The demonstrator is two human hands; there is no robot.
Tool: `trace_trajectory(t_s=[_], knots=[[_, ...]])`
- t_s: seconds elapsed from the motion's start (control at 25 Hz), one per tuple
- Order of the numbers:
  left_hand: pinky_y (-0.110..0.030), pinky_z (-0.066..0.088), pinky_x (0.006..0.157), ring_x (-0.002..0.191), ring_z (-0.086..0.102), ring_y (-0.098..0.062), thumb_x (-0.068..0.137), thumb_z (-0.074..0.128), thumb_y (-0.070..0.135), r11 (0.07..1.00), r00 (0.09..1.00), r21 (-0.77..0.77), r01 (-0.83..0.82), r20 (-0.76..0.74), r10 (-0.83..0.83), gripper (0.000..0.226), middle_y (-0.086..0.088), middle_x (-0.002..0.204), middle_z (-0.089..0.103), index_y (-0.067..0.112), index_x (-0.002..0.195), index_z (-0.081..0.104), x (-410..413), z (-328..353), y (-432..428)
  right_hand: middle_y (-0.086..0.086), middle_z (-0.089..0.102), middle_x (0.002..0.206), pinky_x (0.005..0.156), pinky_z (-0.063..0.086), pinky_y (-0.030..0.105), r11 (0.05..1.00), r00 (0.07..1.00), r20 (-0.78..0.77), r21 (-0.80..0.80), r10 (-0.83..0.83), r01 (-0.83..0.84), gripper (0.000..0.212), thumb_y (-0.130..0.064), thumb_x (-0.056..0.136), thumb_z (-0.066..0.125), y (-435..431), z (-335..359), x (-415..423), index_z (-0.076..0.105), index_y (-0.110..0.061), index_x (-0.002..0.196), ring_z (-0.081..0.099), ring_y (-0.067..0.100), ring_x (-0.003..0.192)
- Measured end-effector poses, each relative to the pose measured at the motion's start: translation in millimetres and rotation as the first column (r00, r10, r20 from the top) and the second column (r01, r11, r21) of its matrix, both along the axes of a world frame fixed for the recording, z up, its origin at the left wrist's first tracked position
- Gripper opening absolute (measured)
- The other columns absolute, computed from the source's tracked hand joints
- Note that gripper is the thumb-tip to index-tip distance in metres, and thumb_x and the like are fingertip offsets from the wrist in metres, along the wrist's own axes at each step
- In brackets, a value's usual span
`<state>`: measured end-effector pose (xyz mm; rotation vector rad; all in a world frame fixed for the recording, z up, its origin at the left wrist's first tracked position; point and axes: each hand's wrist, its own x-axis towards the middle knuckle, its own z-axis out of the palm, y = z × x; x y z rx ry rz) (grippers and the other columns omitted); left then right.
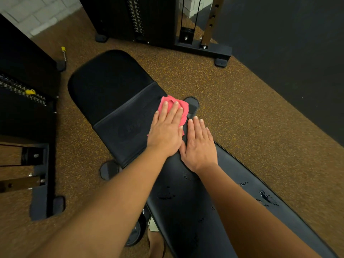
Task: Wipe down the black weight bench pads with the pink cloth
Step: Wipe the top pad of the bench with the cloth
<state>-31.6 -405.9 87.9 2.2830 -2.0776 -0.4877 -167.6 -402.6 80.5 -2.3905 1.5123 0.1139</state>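
The black weight bench runs from the lower right to the upper left. Its far pad (104, 84) has a smooth band across its near part, and the long near pad (186, 202) has cracked, peeling patches. A pink cloth (183, 107) lies at the right edge of the far pad, close to the gap between the pads. My left hand (166, 131) presses flat on the cloth, fingers together and extended. My right hand (199, 146) lies flat on the bench right beside it, touching the cloth's edge and holding nothing.
A cable machine with a weight stack (135, 17) stands at the back, its base foot (220, 62) near the bench head. Another machine frame (37, 164) stands at the left. A yellow-capped pin (63, 53) lies on the brown speckled floor. A dark wall (288, 53) is at right.
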Motion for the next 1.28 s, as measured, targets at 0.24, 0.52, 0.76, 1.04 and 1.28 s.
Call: trace_trajectory(t_s=[0.24,0.52,0.76,1.04,1.28], knots=[[-0.042,-0.001,0.121,0.148,-0.013,-0.02,0.101,0.023,0.035,0.953,0.953,-0.012,0.303,0.013,-0.302,0.056,0.005,0.162,0.002,0.021,0.154,0.011,14.1,4.4,14.8,0.018,0.015,0.158,0.119,0.016,0.046,0.999,1.0,0.002,-0.035,-0.004,0.004,0.073,-0.052,0.098,0.019,10.1,0.5,-8.5,0.019,-0.001,0.15,0.009,0.031,0.147],[-0.046,0.006,0.121,0.148,-0.017,-0.021,0.1,0.019,0.041,0.991,0.984,0.011,0.135,0.112,-0.136,0.065,-0.004,0.162,-0.013,0.015,0.153,-0.007,-3.1,-0.1,13.1,0.018,0.012,0.159,0.119,0.011,0.045,0.998,0.999,-0.029,-0.044,-0.041,0.04,0.073,-0.051,0.097,0.022,17.5,-1.1,-15.4,0.016,-0.001,0.151,0.007,0.031,0.147],[-0.044,0.0,0.121,0.148,-0.015,-0.023,0.099,0.011,0.041,0.992,0.987,0.01,0.128,0.102,-0.128,0.061,-0.001,0.162,-0.007,0.018,0.155,0.001,-17.8,-0.1,21.0,0.018,0.01,0.159,0.12,0.011,0.046,0.998,0.999,-0.011,-0.033,-0.052,0.051,0.073,-0.049,0.096,0.02,19.7,0.2,-20.9,0.013,-0.002,0.151,0.004,0.031,0.148],[-0.045,0.009,0.121,0.149,-0.011,-0.02,0.099,0.02,0.041,0.961,0.953,-0.001,0.277,0.124,-0.275,0.064,-0.002,0.163,-0.005,0.015,0.154,0.0,1.1,1.9,28.2,0.017,0.009,0.159,0.12,0.01,0.046,1.0,0.999,0.042,-0.01,0.007,-0.006,0.079,-0.057,0.095,0.019,18.6,3.8,-27.9,0.015,-0.002,0.151,0.003,0.03,0.148],[-0.045,-0.001,0.121,0.147,-0.016,-0.023,0.1,0.012,0.039,0.995,0.992,0.01,0.1,0.07,-0.101,0.06,-0.004,0.162,-0.009,0.015,0.153,-0.004,-36.8,-0.4,38.7,0.02,0.016,0.157,0.119,0.01,0.042,0.996,0.973,0.211,0.045,-0.091,0.083,0.071,-0.038,0.09,0.018,13.9,2.5,-32.3,0.022,0.002,0.149,0.011,0.032,0.147]])
